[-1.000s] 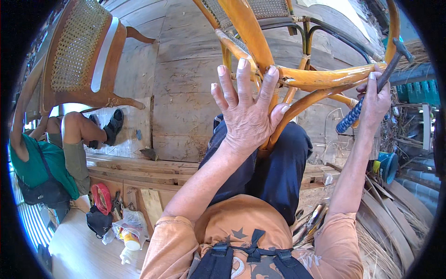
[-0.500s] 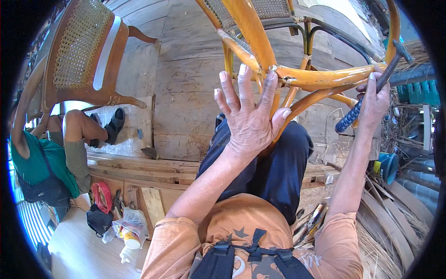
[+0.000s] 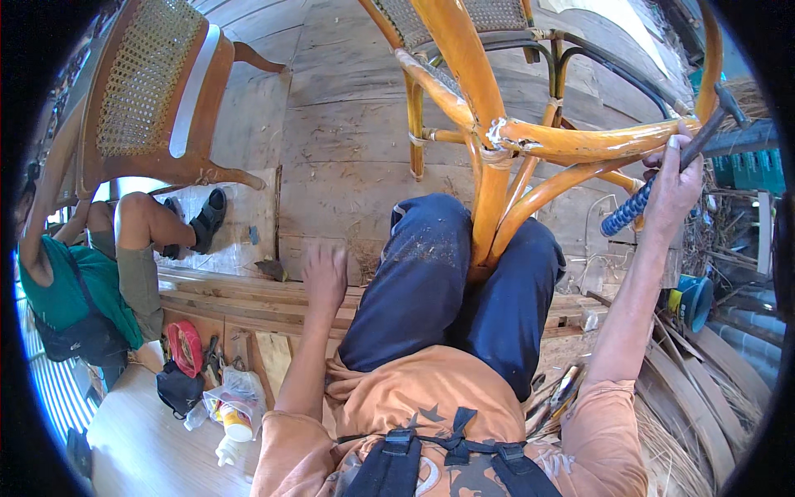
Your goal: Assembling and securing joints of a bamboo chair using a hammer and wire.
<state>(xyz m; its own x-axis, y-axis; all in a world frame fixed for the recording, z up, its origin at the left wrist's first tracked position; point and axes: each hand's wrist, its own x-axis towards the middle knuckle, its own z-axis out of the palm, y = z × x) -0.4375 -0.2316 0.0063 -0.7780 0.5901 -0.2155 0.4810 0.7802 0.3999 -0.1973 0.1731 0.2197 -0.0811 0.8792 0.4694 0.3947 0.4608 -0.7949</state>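
A rattan chair frame [image 3: 580, 142] with a glossy orange-brown finish stands tilted against my knees, its legs meeting between them. White residue marks the joint where its poles meet. My right hand [image 3: 675, 186] is closed around a hammer [image 3: 694, 147] with a blue wrapped grip, its fingers also against the chair's pole at the right end. The hammer's head points up and away. My left hand [image 3: 325, 277] hangs apart from the chair, left of my knee, over the wooden planks. Motion smears its fingers, and nothing shows in it.
At left a person in a green top [image 3: 98, 290] sits beside a brown chair with a woven cane panel [image 3: 141, 87]. A plastic bag with a white bottle [image 3: 236, 422] and a red roll-like item [image 3: 184, 348] lie lower left. Cane strips [image 3: 687, 398] and a teal bucket [image 3: 691, 300] are right.
My left hand has left the chair joint and dropped down and left, past my knee. The right hand still grips the hammer at almost the same place.
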